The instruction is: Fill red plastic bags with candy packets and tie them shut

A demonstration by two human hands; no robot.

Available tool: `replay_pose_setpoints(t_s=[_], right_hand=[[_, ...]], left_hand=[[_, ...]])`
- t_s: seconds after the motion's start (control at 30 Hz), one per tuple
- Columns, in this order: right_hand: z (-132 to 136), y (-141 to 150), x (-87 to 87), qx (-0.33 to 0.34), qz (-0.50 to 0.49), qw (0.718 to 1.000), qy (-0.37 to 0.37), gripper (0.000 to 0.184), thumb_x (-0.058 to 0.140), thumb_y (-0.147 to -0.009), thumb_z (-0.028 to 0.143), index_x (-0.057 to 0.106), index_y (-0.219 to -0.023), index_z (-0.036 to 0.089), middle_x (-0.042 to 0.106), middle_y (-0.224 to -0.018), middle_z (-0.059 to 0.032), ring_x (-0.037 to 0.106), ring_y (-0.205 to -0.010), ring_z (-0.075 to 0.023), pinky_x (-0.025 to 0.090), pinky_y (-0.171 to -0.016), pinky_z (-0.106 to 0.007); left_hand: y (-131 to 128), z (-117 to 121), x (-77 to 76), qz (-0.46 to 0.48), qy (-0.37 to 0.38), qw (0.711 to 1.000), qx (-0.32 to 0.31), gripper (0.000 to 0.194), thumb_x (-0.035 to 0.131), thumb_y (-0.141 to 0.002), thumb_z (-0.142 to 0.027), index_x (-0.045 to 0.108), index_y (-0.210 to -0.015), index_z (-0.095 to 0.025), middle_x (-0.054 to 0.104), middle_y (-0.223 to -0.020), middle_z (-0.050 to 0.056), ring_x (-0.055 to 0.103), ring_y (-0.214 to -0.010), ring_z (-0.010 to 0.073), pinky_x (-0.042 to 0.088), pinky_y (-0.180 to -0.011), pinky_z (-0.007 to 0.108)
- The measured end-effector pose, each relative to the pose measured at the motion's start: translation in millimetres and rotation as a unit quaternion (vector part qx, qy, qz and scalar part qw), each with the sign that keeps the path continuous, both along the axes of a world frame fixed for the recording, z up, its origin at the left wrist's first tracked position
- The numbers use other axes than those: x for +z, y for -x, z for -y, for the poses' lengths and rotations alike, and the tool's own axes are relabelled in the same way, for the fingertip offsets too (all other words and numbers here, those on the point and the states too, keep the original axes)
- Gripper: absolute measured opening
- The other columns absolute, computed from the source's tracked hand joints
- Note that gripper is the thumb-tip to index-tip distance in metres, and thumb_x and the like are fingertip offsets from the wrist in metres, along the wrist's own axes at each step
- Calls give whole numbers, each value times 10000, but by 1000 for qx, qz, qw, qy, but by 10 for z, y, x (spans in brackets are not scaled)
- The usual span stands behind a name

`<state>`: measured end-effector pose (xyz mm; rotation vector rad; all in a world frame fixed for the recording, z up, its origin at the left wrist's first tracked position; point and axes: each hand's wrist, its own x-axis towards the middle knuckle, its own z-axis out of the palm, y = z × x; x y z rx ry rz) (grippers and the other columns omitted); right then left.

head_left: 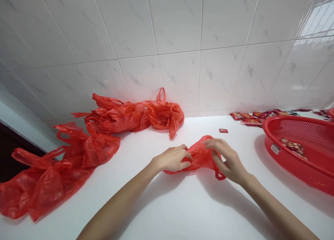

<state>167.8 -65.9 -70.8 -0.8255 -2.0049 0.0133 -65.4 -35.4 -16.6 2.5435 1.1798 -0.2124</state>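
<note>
On the smooth white bench (pixel 167 208), a thin, crinkled red plastic bag (pixel 200 157) lies directly before me between my hands. My left hand (pixel 174 159) rests on its left end, fingers curled into the film; my right hand (pixel 229 160) is at the other end, fingers bent and slightly blurred. I cannot tell whether either one grips it. Near the left edge sit bulging red carrier bags (pixel 57 188), handles sticking up. To my right, a rounded red plastic basket (pixel 300 166) with perforated walls bears a white label (pixel 275 148), its print too small to read, and holds a patterned packet (pixel 293 146). Beyond my hands lies a small red sachet (pixel 223 130). Farther back, more crumpled red bags (pixel 135 116) and scattered glossy red packets (pixel 252 119) lie near the marbled tile wall (pixel 177 24).
</note>
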Motion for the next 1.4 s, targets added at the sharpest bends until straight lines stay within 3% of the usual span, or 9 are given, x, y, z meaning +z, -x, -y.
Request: replay_pose_setpoints(t_s=[0.2,0.37,0.53,0.67,0.8,0.93,1.07,1.23,1.4], right_hand=[[-50,264,-317,-91,269,956,73,279,423,-895,-2,615,-826,188,705,-743,-49,625,-896,-253,340,-1082,-580],[-85,231,-371,-202,314,923,97,297,410,-938,65,637,-799,198,681,-626,-60,613,-916,-287,196,-1126,-673],[-29,231,-232,-287,296,897,163,286,508,-941,204,634,-1192,154,714,-641,-92,619,-987,-352,152,-1090,-749],[-19,137,-216,-340,284,869,222,531,639,-848,217,536,-1349,78,734,-707,-155,554,-1167,-432,104,-1047,-809],[-17,64,-229,-327,270,882,208,496,638,-827,235,555,-1306,136,748,-752,-135,573,-1118,-424,141,-1011,-835],[12,97,-220,-304,243,910,144,137,542,-884,160,673,-900,196,746,-796,-112,547,-1203,-422,83,-1052,-821],[26,153,-221,-300,198,932,37,281,455,-904,48,645,-754,190,759,-1011,-99,469,-1344,-398,51,-1124,-757],[-45,158,-285,-165,242,956,-22,373,388,-895,-17,699,-977,173,751,-1079,-96,568,-1268,-300,269,-1180,-576],[-113,131,-265,-110,322,933,117,514,344,-903,4,538,-1362,130,666,-1267,-173,679,-1075,-271,502,-977,-457]], left_hand=[[-173,-46,-296,-26,-88,992,81,300,345,-971,-238,631,-885,-208,659,-955,79,663,-812,229,467,-706,329],[-217,-83,-408,-27,-115,984,132,275,457,-896,-166,588,-1136,-198,677,-1004,107,682,-869,268,479,-730,339],[-160,-150,-283,-32,-161,972,167,723,451,-758,9,403,-1446,-208,649,-1097,140,664,-958,291,471,-817,376],[-75,-188,-217,-37,-203,963,173,773,454,-721,53,448,-1434,-247,579,-1235,163,598,-1106,329,451,-890,420],[-45,-178,-259,-13,-223,959,175,644,451,-770,38,560,-1344,-233,528,-1340,170,542,-1200,334,439,-960,456],[-126,-93,-340,94,-327,928,150,418,511,-869,-98,656,-1242,-221,475,-1426,162,435,-1330,347,355,-1101,525],[-256,-24,-421,153,-288,941,92,332,448,-917,-104,711,-1095,-200,617,-1184,122,587,-1090,256,485,-943,402],[-377,-108,-556,95,-180,976,81,376,351,-956,-111,696,-1104,-140,663,-1066,133,626,-997,258,506,-897,408],[-374,-190,-578,67,-123,990,31,306,421,-907,-86,720,-917,-151,686,-1017,114,621,-998,251,467,-964,416]])
